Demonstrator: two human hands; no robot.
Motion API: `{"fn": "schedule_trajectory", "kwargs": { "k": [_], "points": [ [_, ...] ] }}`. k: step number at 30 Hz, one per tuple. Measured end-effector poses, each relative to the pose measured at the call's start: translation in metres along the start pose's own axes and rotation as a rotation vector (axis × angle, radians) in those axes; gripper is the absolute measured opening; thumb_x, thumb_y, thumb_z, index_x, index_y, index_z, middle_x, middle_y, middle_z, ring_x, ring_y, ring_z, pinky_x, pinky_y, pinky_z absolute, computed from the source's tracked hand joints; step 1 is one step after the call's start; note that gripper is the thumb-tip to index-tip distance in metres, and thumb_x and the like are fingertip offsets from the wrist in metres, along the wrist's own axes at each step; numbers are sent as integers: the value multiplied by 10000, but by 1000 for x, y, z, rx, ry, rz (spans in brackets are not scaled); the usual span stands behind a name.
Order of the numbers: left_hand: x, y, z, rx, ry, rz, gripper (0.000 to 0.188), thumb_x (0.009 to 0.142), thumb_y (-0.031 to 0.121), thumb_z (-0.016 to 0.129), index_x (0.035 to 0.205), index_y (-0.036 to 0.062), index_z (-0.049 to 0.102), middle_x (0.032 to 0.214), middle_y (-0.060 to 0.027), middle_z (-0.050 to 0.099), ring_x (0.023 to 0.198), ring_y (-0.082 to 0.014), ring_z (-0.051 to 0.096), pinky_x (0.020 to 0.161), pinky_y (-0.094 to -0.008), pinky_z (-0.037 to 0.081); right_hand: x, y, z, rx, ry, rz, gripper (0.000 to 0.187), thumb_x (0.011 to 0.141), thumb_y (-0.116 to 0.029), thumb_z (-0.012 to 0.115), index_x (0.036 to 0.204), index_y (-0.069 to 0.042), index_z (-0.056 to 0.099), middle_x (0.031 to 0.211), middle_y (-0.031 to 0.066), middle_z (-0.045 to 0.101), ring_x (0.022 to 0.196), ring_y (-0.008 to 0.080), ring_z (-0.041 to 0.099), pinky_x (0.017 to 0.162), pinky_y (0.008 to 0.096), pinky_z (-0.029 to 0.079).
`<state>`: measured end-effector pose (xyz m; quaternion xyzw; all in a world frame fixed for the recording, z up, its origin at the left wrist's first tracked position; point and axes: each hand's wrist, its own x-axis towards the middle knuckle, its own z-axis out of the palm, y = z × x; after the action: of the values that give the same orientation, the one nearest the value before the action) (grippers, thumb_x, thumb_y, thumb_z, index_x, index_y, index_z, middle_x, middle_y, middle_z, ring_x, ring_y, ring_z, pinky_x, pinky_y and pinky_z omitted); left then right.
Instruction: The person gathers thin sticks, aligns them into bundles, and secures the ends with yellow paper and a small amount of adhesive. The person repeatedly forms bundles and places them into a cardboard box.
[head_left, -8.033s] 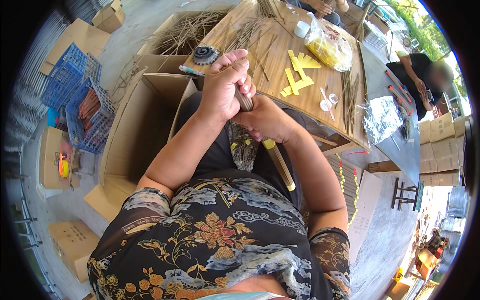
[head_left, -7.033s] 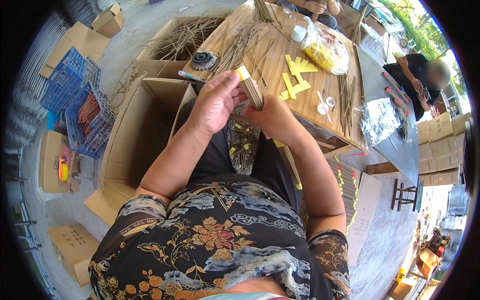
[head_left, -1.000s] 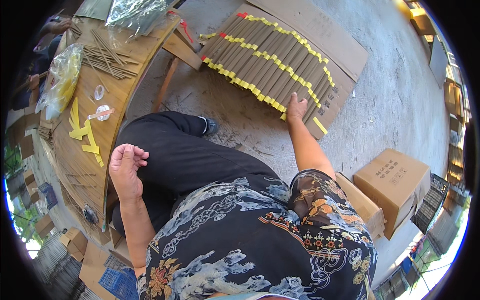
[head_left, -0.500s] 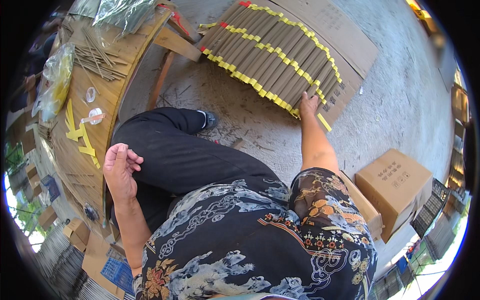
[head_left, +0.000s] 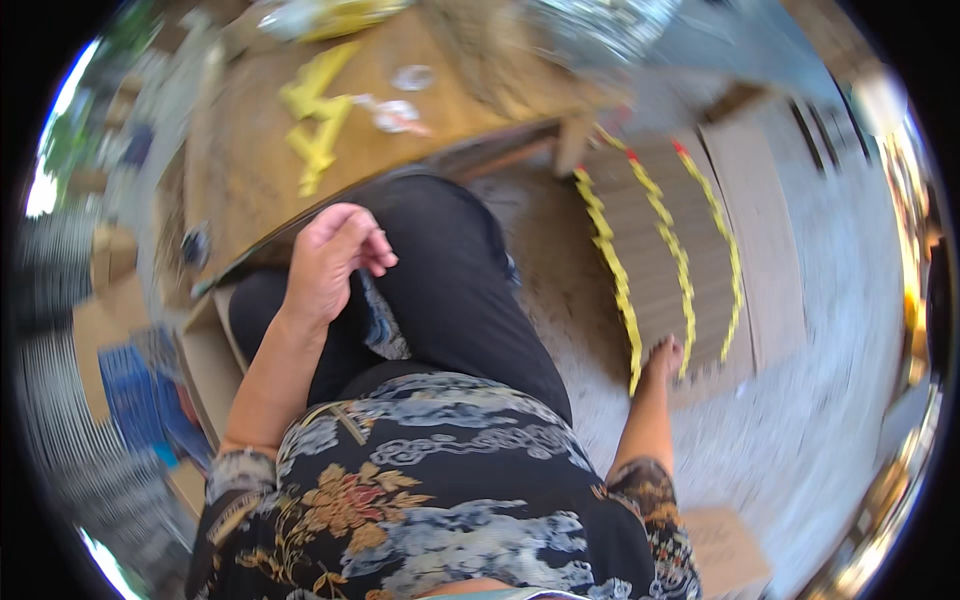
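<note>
On the floor at the right lie many slim brown sticks [head_left: 660, 250], packed side by side in a long mat. Yellow paper bands [head_left: 683, 262] cross them in rows, with red bits at the far end. My right hand [head_left: 664, 356] reaches down to the near end of this mat and touches it; motion blur hides its fingers and anything in them. Over my lap, beside the table edge, my left hand [head_left: 333, 262] is raised with fingers curled and the thumb against them. Whatever it may pinch is too small to make out.
A wooden table [head_left: 250, 190] at the upper left bears yellow paper strips [head_left: 320, 130], a roll of clear tape [head_left: 396, 116] and plastic bags [head_left: 610, 25]. Flattened cardboard [head_left: 765, 240] lies under the sticks. A carton [head_left: 722, 548] stands at the lower right, a blue crate [head_left: 135, 395] at left.
The view has turned right, so the table now spans the upper left and the sticks lie farther right. My right hand stays at the near end of the sticks; my left remains curled.
</note>
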<state>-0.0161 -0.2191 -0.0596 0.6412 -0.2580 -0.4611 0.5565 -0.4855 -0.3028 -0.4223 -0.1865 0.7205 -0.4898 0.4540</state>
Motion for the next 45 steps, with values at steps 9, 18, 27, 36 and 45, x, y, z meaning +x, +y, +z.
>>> {"fn": "schedule_trajectory", "kwargs": {
  "k": [9,18,27,36,45],
  "points": [
    [-84,-11,-155,-116,530,360,266,911,290,436,750,82,472,632,-53,547,560,-141,563,491,-229,428,-121,-124,130,-161,-515,-394,295,891,-302,481,666,-124,415,527,-44,370,429,32,295,380,192,251],
    [-178,-138,-307,-123,1223,-46,150,843,196,532,908,61,532,772,-43,566,690,-137,562,590,-254,454,-299,-185,233,-371,-884,-981,151,871,-176,540,895,-31,505,698,3,487,592,75,433,531,202,380],
    [-214,-351,-356,367,1049,-657,301,698,172,597,952,11,593,921,-201,603,864,-323,588,742,-413,465,-367,-180,273,-597,-1083,-1279,130,860,-131,553,872,-2,549,777,46,528,665,110,482,616,217,427],
    [-241,-417,-351,525,937,-822,288,740,232,551,913,11,614,956,-225,591,898,-370,574,761,-427,474,-387,-179,293,-666,-1038,-1392,161,864,-156,554,877,4,543,739,44,535,627,108,476,575,209,418],
    [-225,-506,-359,596,992,-803,216,765,170,493,877,21,603,887,-215,599,841,-362,585,741,-445,479,-393,-178,302,-825,-957,-1446,168,864,-163,555,875,4,545,763,47,539,645,111,484,607,210,426]
  ]
}}
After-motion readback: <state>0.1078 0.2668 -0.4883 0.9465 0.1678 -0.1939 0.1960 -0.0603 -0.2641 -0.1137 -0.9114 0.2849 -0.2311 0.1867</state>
